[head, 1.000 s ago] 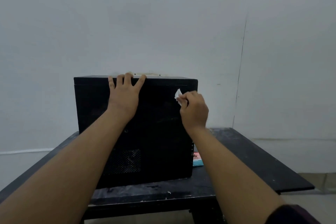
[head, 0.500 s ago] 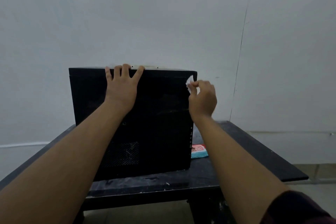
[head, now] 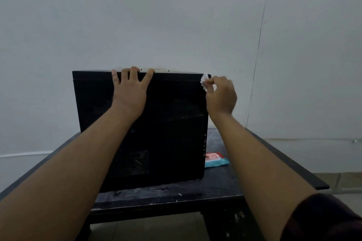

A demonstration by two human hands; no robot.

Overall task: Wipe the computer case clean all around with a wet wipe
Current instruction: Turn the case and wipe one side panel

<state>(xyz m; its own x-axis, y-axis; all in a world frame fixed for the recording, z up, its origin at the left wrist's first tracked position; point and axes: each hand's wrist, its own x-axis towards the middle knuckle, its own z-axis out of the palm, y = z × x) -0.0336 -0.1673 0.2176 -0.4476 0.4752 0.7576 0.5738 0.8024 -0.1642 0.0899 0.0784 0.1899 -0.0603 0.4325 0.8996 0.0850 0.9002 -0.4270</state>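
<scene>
Black table [head: 225,182] carries computer case [head: 172,123] upright, length running left-right; left hand [head: 129,94] flat, right hand [head: 221,98] pinches wipe [head: 204,81].

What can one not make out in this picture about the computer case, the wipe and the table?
Head view:
- Computer case: its far side is hidden by its own body; dirt on the dark panel is too dim to judge.
- Wet wipe: mostly hidden inside the right hand.
- Wipes pack: print too small; one end is behind the case.
- Table: near-left part covered by the left forearm; legs cut off by the bottom edge.
</scene>
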